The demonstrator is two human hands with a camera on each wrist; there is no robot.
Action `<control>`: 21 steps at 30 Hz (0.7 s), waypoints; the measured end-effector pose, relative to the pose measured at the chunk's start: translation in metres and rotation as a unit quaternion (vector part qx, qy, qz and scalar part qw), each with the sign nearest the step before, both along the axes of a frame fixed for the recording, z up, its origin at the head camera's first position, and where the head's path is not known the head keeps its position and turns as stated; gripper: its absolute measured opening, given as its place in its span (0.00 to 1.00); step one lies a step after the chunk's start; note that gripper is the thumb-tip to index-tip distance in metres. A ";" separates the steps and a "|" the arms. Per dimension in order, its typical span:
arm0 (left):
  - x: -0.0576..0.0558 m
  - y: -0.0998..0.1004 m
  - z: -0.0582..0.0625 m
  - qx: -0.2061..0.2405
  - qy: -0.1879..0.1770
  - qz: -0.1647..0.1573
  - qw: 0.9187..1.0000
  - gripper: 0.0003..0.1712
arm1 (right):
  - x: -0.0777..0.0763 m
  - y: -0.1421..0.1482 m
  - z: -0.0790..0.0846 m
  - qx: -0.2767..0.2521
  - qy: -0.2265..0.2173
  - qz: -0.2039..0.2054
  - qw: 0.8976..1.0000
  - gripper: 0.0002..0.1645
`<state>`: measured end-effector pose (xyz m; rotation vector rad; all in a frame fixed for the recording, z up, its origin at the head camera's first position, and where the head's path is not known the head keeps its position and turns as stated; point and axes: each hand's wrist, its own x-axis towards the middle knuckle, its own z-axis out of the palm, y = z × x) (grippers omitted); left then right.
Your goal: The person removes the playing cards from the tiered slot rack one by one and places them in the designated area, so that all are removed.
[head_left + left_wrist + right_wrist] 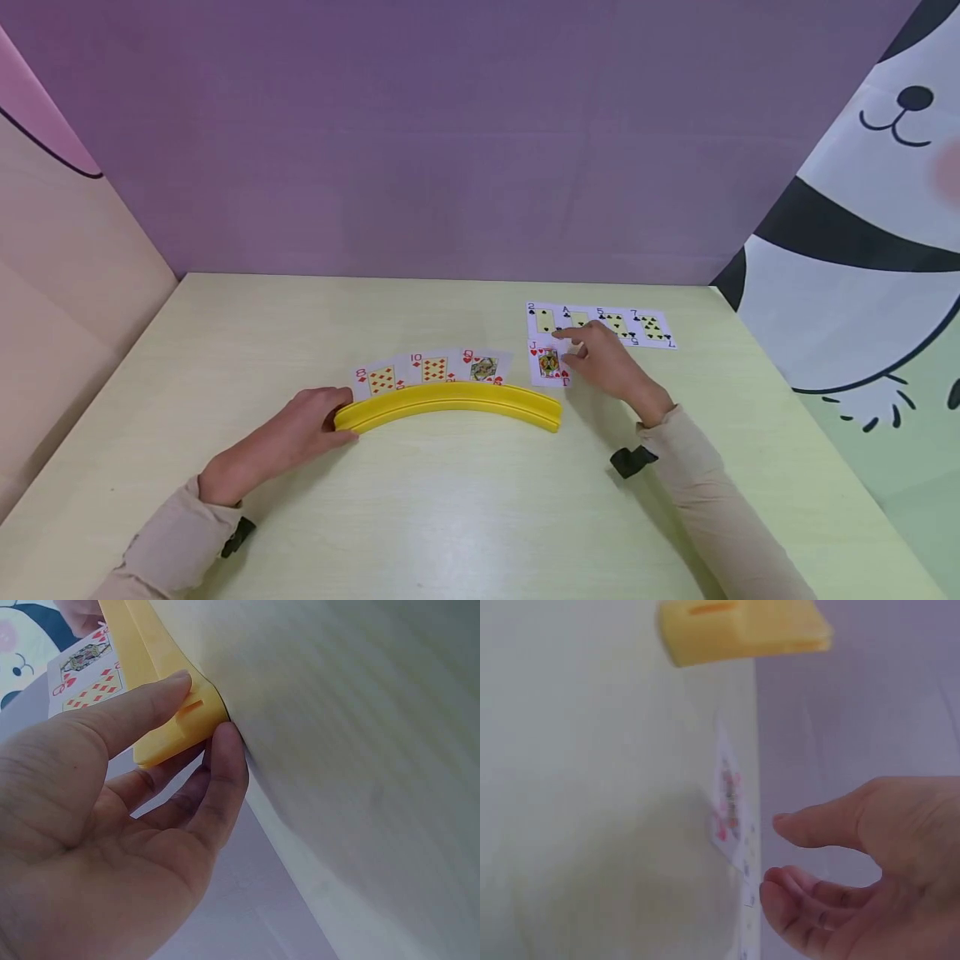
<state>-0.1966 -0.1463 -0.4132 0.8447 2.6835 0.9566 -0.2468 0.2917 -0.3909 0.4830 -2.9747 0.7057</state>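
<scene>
My left hand (307, 421) grips the left end of a curved yellow playing card holder (450, 398), thumb on its front face and fingers behind. An eight of diamonds (382, 381), a ten of diamonds (434, 368) and a red queen (484, 367) stand in it, their lower edges hidden. Past the holder's right end, my right hand (603, 358) hovers beside a jack of hearts (549, 363) lying on the table. Its thumb and fingers are apart with nothing between them in the right wrist view. The hand partly covers a row of black-suit cards (652, 328) just behind.
The light wooden table (450, 500) ends at a purple wall panel (450, 150) at the back. A pale panel (67, 275) borders the left side and a panda-printed panel (862, 317) the right. Black straps (633, 461) show at the sleeves.
</scene>
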 end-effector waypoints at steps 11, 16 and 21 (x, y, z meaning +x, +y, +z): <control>0.000 0.001 -0.001 -0.006 0.001 0.006 1.000 0.14 | 0.004 -0.008 0.011 -0.019 0.026 0.001 0.999 0.21; 0.001 0.001 0.000 -0.002 0.006 0.003 1.000 0.15 | 0.012 -0.022 0.019 -0.037 0.032 0.011 0.999 0.21; 0.001 0.002 0.002 -0.001 0.002 0.004 1.000 0.15 | 0.020 -0.032 0.028 -0.046 0.049 0.025 0.997 0.20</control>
